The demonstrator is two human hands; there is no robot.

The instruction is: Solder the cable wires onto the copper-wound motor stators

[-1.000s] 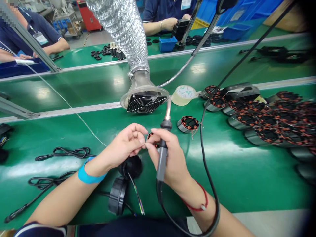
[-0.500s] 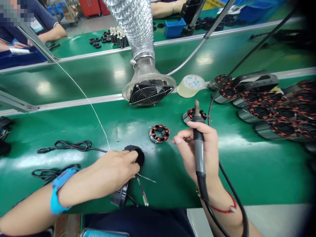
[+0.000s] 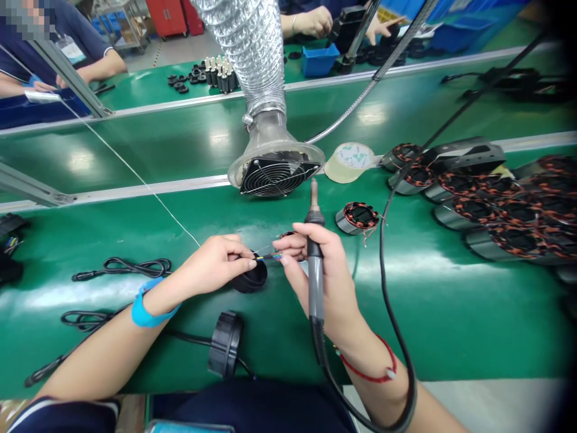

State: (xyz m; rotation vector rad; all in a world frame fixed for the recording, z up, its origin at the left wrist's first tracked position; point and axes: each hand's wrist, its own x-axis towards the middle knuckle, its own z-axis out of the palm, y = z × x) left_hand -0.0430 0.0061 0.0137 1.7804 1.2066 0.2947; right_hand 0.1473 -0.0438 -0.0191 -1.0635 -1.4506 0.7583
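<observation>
My left hand (image 3: 225, 261) pinches thin coloured wires (image 3: 267, 257) above a round black cap (image 3: 250, 279). A thin solder wire (image 3: 148, 185) runs from the upper left down to that hand. My right hand (image 3: 322, 267) holds a soldering iron (image 3: 316, 264), its tip pointing up, and its fingertips meet the free ends of the wires. Behind those fingers, a small copper-wound ring (image 3: 286, 235) is mostly hidden. A second black cap (image 3: 225, 344) with a cable lies near the front edge.
A fan-fronted extractor hood (image 3: 276, 174) hangs at the centre back beside a tape roll (image 3: 350, 161). One wound stator (image 3: 357, 218) stands right of centre, several more (image 3: 496, 210) far right. Coiled black cables (image 3: 135, 266) lie left. People work across the bench.
My left hand has lifted the coloured wires from near the front up over the cap. My right hand, with the iron, has moved left to meet them and now covers most of the ring.
</observation>
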